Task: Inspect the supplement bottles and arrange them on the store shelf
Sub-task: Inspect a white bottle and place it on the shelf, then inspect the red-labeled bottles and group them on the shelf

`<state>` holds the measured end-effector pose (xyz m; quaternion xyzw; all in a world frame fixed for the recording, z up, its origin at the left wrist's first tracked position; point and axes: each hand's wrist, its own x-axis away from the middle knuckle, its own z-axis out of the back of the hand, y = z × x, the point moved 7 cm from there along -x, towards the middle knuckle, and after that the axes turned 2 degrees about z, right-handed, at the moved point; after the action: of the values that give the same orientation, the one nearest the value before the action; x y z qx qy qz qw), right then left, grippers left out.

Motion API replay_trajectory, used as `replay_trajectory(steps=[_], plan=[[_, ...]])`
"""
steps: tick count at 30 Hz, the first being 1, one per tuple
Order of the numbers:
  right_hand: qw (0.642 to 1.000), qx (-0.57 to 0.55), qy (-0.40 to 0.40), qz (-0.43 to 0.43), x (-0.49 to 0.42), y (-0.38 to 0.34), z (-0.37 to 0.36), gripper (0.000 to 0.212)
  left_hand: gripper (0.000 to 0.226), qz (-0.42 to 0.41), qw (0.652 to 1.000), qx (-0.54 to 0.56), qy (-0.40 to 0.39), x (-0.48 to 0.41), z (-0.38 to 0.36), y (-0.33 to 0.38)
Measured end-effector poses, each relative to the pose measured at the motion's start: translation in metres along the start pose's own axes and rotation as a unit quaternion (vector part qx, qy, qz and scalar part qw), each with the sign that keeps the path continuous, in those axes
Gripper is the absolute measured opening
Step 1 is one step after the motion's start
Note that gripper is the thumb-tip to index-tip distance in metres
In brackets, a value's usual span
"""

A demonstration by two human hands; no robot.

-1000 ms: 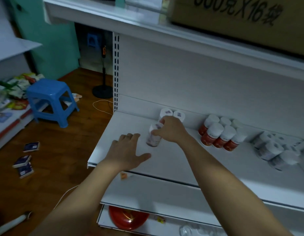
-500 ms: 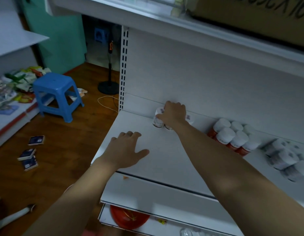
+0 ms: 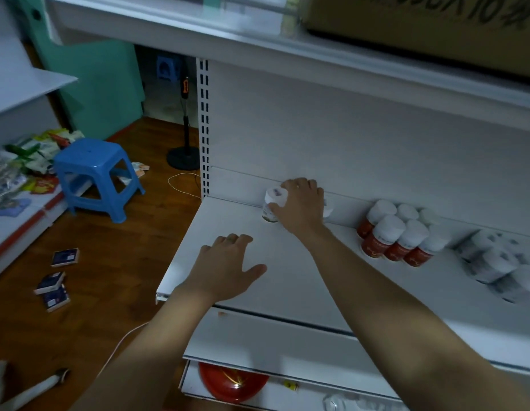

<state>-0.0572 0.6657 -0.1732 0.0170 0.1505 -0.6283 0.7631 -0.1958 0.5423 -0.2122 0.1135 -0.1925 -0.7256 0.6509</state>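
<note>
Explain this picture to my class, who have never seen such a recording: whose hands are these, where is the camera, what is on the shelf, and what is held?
No machine here: a person works bare-handed, and the camera sits on their head, looking forward and down. The left hand rests flat on the white shelf. The right hand grips a small white-capped bottle by the back wall. Farther right stand red-labelled bottles and a blurred group of white bottles.

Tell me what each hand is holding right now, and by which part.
Right hand grips the white-capped bottle by its cap and upper side; left hand holds nothing, resting flat on the shelf.
</note>
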Motion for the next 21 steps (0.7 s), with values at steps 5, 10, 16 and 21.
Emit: replay_trajectory(steps=[5,10,16,21], plan=[[1.0,-0.024,0.003,-0.001,0.054,0.012,0.019,0.05,0.07,-0.027,0.999,0.015,0.02,-0.004,0.001,0.023],[0.995,-0.068,0.007,-0.067,0.119,0.062,0.042,0.056,0.069,-0.085,0.996,-0.017,0.027,-0.006,-0.005,0.06],[0.982,-0.071,0.027,-0.172,0.187,0.132,0.077,0.06,0.068,-0.166,0.985,-0.026,0.023,-0.003,-0.019,0.125],[0.965,-0.103,0.083,-0.227,0.227,0.182,0.099,0.064,0.067,-0.187,0.982,-0.001,0.03,0.0,-0.033,0.177]])
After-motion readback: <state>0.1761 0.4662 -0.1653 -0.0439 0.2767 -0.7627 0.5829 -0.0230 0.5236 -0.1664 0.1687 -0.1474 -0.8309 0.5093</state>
